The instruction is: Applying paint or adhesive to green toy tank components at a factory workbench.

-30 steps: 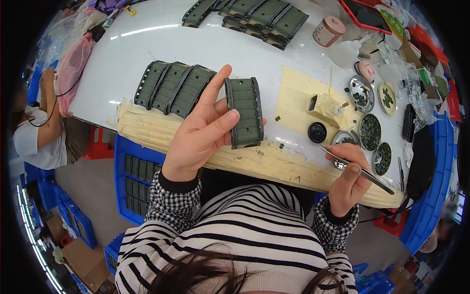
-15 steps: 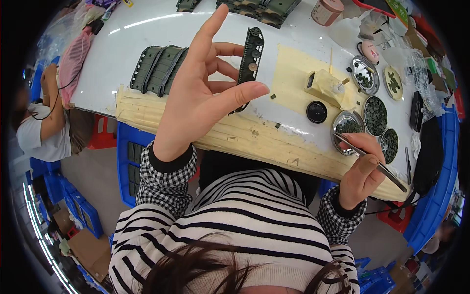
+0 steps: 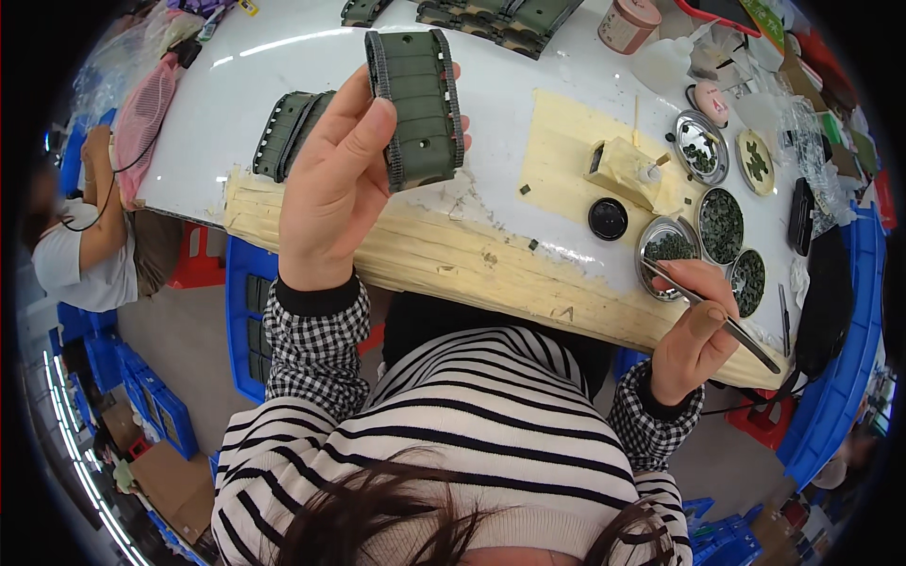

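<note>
Raised over the table, my left hand (image 3: 326,203) is closed round a dark green model tank hull (image 3: 418,118). Its flat underside shows, with a track along each long side; some of my fingers are hidden behind it. At the right, my right hand (image 3: 694,344) pinches metal tweezers (image 3: 752,345). The tips reach to a round metal dish (image 3: 647,281) of small dark green parts (image 3: 672,247). Beside that dish lie a black round lid or cup (image 3: 608,219) and a bottle in a tape-wrapped block (image 3: 623,174).
More green hulls (image 3: 286,132) stand at left, with camouflaged ones (image 3: 491,19) at the far edge. Further dishes of parts (image 3: 721,224) crowd the right side. Yellow tape (image 3: 444,250) covers the table's front edge. A co-worker (image 3: 90,236) sits at far left.
My left hand has turned the hull from its wheeled side to its underside and shifted it left. The right hand and tweezers have barely moved.
</note>
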A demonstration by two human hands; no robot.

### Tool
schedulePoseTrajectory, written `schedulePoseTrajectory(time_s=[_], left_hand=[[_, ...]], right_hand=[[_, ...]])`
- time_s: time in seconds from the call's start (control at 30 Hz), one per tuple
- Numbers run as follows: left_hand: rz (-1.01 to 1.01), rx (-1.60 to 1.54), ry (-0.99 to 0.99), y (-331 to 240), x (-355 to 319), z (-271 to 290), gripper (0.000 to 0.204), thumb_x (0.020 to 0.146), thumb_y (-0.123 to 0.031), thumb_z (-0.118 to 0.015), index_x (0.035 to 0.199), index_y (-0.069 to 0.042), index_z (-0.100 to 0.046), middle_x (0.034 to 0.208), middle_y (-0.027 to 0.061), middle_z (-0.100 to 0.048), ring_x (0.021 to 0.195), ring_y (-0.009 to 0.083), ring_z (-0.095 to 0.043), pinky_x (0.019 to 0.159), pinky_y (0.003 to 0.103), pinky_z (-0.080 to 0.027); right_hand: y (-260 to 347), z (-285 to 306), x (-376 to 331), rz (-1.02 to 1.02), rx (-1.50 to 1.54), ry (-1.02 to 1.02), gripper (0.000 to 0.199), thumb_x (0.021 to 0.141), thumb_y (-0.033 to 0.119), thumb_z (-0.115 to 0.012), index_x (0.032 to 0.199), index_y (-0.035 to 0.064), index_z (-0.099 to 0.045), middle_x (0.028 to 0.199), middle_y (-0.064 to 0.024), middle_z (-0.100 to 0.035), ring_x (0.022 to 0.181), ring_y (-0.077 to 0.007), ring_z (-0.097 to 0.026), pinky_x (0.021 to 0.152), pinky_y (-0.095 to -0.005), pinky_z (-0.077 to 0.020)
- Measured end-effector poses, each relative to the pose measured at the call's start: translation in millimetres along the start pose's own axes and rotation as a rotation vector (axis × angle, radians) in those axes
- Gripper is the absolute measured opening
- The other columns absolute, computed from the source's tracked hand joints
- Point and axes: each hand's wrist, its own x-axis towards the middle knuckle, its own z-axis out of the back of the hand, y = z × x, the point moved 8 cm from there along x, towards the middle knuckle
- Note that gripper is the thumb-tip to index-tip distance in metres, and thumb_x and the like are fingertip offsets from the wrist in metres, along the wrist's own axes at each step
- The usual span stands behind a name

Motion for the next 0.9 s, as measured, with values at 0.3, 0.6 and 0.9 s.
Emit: schedulePoseTrajectory(time_s=[0.3,0.6,0.9], left_hand=[[0.088,-0.243,0.046,15.0,-6.1,-9.9,0.053,0.101,-0.029,-0.038,0.140,0.005,-0.027,0.141,0.0279,-0.034,0.115,0.0333,-0.055,0.098,0.045,-0.048],[0.108,-0.265,0.052,15.2,-8.7,-13.4,0.052,0.101,-0.026,-0.036,0.142,0.005,-0.024,0.142,0.0276,-0.033,0.117,0.0328,-0.053,0.099,0.044,-0.047],[0.138,-0.355,-0.036,14.7,-10.0,-21.7,0.047,0.100,-0.015,-0.035,0.140,0.007,-0.025,0.139,0.0269,-0.038,0.126,0.0374,-0.044,0.101,0.047,-0.045]], right_hand=[[3.4,-2.5,-0.7,0.011,-0.015,-0.003,0.047,0.099,0.037,-0.044,0.091,-0.0056,-0.064,0.088,-0.0156,-0.064,0.075,-0.0194,-0.059,0.067,-0.0276,-0.0478],[-0.7,20.3,0.0,-0.003,-0.073,-0.053,0.041,0.099,0.031,-0.046,0.093,-0.0061,-0.064,0.087,-0.0138,-0.062,0.074,-0.0180,-0.058,0.067,-0.0281,-0.0463],[-15.5,30.3,8.2,-0.018,-0.307,0.001,0.017,0.092,0.013,-0.058,0.089,-0.0015,-0.066,0.081,-0.0086,-0.063,0.072,-0.0186,-0.054,0.067,-0.0282,-0.0419]])
